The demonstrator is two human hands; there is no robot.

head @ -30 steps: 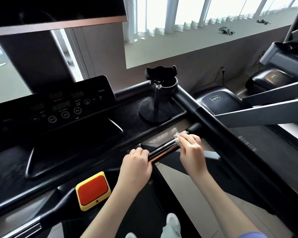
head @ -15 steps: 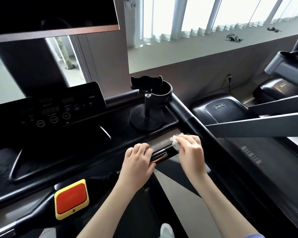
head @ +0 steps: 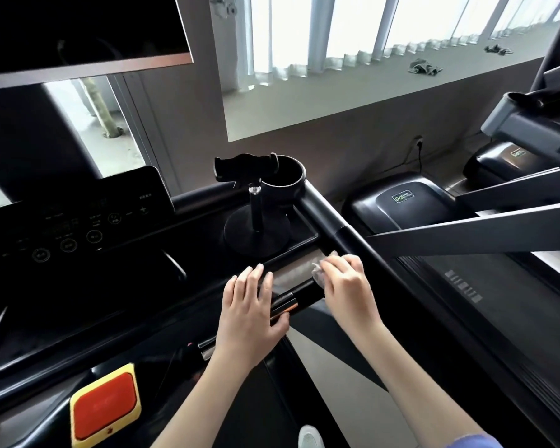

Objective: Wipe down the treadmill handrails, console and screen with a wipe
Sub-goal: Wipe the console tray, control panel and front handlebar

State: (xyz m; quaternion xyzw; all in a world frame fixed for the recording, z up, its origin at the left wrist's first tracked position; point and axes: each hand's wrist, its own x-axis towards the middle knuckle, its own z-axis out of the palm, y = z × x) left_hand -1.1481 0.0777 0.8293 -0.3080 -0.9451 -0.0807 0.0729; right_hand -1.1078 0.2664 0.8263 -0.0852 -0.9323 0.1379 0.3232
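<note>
I stand on a black treadmill. Its console (head: 68, 234) with round buttons lies at left, and a dark screen (head: 78, 30) hangs above it. A short black grip bar with a metal band (head: 299, 297) runs between my hands. My left hand (head: 251, 310) rests over the bar's left part with its fingers nearly straight. My right hand (head: 345, 287) pinches a crumpled white wipe (head: 319, 273) against the bar's right end. The right handrail (head: 353, 237) runs diagonally just beyond that hand.
A phone holder on a round base (head: 256, 234) stands in the console tray, by a cup holder (head: 285, 179). A red stop button in a yellow frame (head: 105, 405) sits at lower left. Another treadmill (head: 411, 205) is at right, below a window sill.
My left hand has loosened from gripping the bar, its fingers now spread straighter. My right hand with the wipe stays at the bar's right end. The view has shifted right and down.
</note>
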